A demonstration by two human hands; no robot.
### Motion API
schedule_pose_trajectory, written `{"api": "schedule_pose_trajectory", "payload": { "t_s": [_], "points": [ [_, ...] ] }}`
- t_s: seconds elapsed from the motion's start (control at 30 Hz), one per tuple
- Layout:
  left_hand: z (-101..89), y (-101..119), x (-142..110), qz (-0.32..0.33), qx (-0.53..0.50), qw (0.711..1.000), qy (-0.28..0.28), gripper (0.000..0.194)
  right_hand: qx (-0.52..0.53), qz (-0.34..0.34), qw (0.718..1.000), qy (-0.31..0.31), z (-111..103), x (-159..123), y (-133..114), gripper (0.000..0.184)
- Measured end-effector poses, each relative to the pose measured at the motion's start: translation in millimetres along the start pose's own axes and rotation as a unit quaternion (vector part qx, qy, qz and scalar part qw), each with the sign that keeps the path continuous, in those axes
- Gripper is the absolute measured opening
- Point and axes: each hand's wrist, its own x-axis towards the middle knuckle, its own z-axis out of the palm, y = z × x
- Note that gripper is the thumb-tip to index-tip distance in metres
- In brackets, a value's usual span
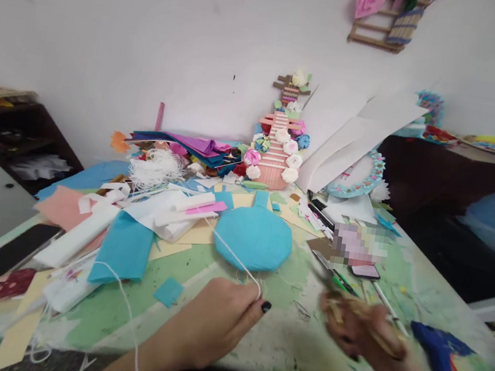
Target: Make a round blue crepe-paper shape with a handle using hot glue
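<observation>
My left hand (228, 316) is closed in a pinch on a white string (237, 257), at the near edge of a turquoise paper-covered round piece (253, 239) with a short tab on its far side. The string runs across that piece; another length hangs by my left forearm. Motion smears my right hand (361, 326), raised over the right part of the table. Its fingers are curled round what looks like scissors with tan handles, and a dull blade-like streak points away from it. A small turquoise paper square (169, 291) lies left of my left hand.
Turquoise folded paper (123, 247), white rolls and a tangle of white string (157, 169) crowd the left. A flower-covered pink craft piece (275, 152) stands against the wall. A phone (365, 270), pens and blue cloth-like material (440, 357) lie right.
</observation>
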Motion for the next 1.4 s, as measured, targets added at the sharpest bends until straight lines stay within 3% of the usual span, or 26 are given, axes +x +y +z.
{"api": "schedule_pose_trajectory", "payload": {
  "t_s": [0.03, 0.07, 0.13, 0.2, 0.33, 0.5, 0.63, 0.73, 0.8, 0.97, 1.13, 1.2, 1.27, 1.4],
  "points": [
    [-1.6, 5, 1, 0.007, 0.014, 1.000, -0.005, 0.033, 0.021, -0.001, 0.998, -0.062, 14, 13, 1, 0.086],
    [-3.4, 9, 1, 0.013, 0.031, 0.999, -0.012, 0.032, 0.065, -0.002, 0.984, -0.164, 28, 27, 1, 0.086],
    [-6.7, 15, 3, 0.032, 0.065, 0.997, -0.027, 0.030, 0.112, -0.016, 0.946, -0.303, 52, 56, -3, 0.080],
    [-8.7, 19, 4, 0.055, 0.096, 0.993, -0.034, 0.028, 0.125, -0.020, 0.922, -0.365, 71, 84, -11, 0.077],
    [-3.7, 24, 5, 0.074, 0.137, 0.986, -0.057, 0.029, 0.156, -0.035, 0.896, -0.415, 100, 131, -29, 0.087],
    [7.6, 12, -3, 0.026, 0.104, 0.990, -0.095, 0.034, 0.293, -0.095, 0.877, -0.369, 108, 166, -36, 0.084],
    [0.3, -23, -6, -0.119, 0.060, 0.988, -0.082, 0.035, 0.331, -0.152, 0.866, -0.343, 91, 171, -36, 0.083],
    [-12.9, -57, 3, -0.213, 0.062, 0.975, -0.014, 0.030, 0.341, -0.204, 0.862, -0.315, 80, 170, -42, 0.082],
    [-21.3, -74, 14, -0.236, 0.089, 0.967, 0.047, 0.028, 0.342, -0.236, 0.860, -0.296, 76, 170, -48, 0.080],
    [-40.7, -89, 40, -0.206, 0.111, 0.965, 0.122, 0.030, 0.333, -0.293, 0.858, -0.259, 67, 174, -67, 0.072],
    [-68.0, -96, 80, -0.199, 0.130, 0.937, 0.255, 0.049, 0.335, -0.340, 0.853, -0.213, 64, 175, -82, 0.061],
    [-75.7, -104, 102, -0.164, 0.162, 0.941, 0.247, 0.051, 0.331, -0.349, 0.854, -0.200, 64, 174, -88, 0.060],
    [-77.8, -111, 121, -0.116, 0.176, 0.956, 0.205, 0.048, 0.325, -0.354, 0.858, -0.182, 63, 171, -94, 0.061],
    [-67.2, -117, 140, -0.057, 0.178, 0.972, 0.145, 0.034, 0.320, -0.354, 0.870, -0.123, 55, 166, -101, 0.061]
  ]
}}
